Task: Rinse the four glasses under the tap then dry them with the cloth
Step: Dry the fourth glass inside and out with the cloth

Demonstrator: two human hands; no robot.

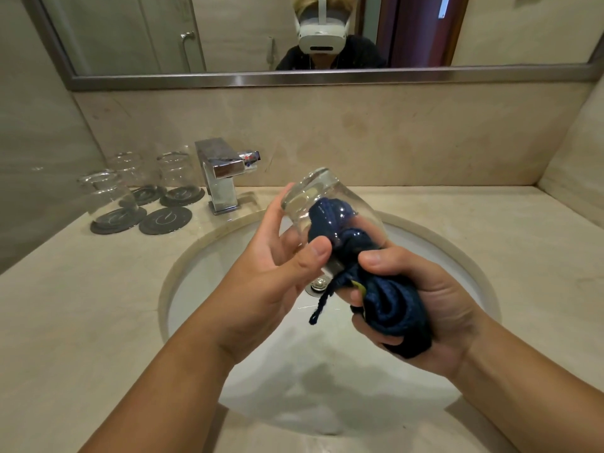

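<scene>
A clear glass (313,197) is held tilted above the sink basin (202,273), its base pointing away from me. My left hand (277,266) grips it with the thumb across its near side. My right hand (425,305) grips a dark blue cloth (392,308), and one end of that cloth is stuffed inside the glass. Three more clear glasses stand upside down on dark coasters at the back left: one at the front (106,194), one behind it (129,168), one nearest the tap (176,171).
A chrome tap (222,178) stands behind the basin with no water running. One dark coaster (165,220) lies bare beside the glasses. The beige marble counter (490,230) stretches to the right. A mirror (228,34) hangs above the backsplash.
</scene>
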